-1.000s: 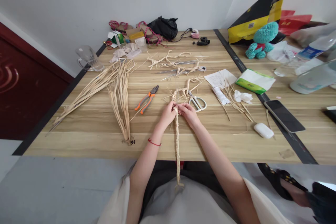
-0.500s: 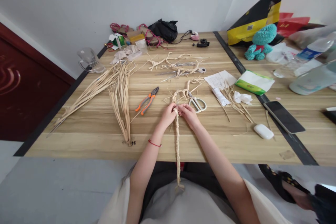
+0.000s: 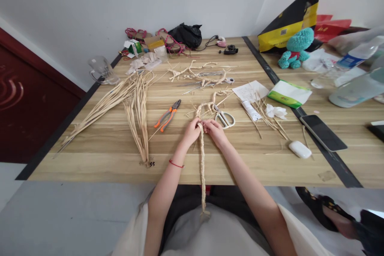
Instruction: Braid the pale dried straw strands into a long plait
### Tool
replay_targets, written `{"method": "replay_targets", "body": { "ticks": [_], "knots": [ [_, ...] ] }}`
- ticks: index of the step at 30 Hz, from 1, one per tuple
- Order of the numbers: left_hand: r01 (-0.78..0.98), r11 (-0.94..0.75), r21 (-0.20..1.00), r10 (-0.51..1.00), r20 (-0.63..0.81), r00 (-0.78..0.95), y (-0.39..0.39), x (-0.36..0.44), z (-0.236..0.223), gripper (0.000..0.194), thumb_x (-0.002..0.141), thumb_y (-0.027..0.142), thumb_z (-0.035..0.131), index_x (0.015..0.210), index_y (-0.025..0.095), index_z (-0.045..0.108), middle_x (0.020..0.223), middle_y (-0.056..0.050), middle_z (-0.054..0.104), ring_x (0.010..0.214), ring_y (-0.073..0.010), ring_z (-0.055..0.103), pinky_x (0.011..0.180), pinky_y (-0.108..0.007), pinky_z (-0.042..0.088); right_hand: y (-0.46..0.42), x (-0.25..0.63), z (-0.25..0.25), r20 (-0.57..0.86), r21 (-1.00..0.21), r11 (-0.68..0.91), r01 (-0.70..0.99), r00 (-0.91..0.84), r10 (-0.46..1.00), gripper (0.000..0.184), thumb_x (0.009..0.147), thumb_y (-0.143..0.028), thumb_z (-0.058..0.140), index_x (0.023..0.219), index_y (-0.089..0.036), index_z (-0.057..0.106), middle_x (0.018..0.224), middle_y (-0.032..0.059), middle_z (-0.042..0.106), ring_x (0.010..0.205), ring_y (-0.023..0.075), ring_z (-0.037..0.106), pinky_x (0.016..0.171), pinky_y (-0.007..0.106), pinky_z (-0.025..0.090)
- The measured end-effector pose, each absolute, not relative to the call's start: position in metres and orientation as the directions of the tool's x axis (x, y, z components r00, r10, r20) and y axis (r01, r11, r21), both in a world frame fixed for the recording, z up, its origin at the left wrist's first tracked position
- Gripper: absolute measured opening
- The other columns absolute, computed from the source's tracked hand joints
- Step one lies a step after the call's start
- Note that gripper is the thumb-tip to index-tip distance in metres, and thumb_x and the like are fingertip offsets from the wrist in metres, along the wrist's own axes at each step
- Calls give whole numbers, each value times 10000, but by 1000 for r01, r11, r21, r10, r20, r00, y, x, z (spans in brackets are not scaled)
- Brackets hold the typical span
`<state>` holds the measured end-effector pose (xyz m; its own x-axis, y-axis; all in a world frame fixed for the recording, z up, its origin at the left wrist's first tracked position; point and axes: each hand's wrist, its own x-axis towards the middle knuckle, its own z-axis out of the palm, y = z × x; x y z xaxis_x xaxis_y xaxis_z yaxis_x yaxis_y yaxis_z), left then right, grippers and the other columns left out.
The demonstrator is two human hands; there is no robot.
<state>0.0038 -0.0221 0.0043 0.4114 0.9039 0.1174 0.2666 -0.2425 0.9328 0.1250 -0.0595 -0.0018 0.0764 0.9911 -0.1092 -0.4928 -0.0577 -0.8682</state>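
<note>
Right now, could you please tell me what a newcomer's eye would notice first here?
Probably the pale braided strip, running from between the left hand and right hand past the near edge of the table. Then perhaps the turquoise toy at the back right, and the orange-handled pliers left of the hands.

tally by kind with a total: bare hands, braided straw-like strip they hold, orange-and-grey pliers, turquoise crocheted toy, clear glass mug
Left hand and right hand, both bare: 2
Pale braided straw-like strip hanging from them: 1
Orange-and-grey pliers: 1
Turquoise crocheted toy: 1
Clear glass mug: 1
Total: 6
</note>
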Motion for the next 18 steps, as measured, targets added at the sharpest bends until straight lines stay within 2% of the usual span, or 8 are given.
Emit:
{"method": "replay_targets", "body": {
  "ticks": [7, 18],
  "knots": [
    [243, -229, 942, 909, 118, 399, -21, 5, 3, 119, 800, 247, 479, 713, 166, 492, 666, 9, 528, 642, -110, 472, 612, -220, 370, -57, 125, -6, -151, -849, -88, -521, 80, 985, 241, 670, -409, 681, 675, -181, 605, 616, -16, 555, 553, 96, 465, 566, 244, 373],
    [242, -206, 948, 918, 101, 384, -21, 6, 1, 207, 810, 346, 499, 704, 169, 497, 637, 13, 527, 621, -108, 478, 594, -215, 377, -55, 126, -5, -187, -831, -102, -547, 102, 977, 247, 663, -408, 682, 690, -189, 572, 644, -10, 578, 554, 98, 497, 551, 243, 397]
  ]
}}
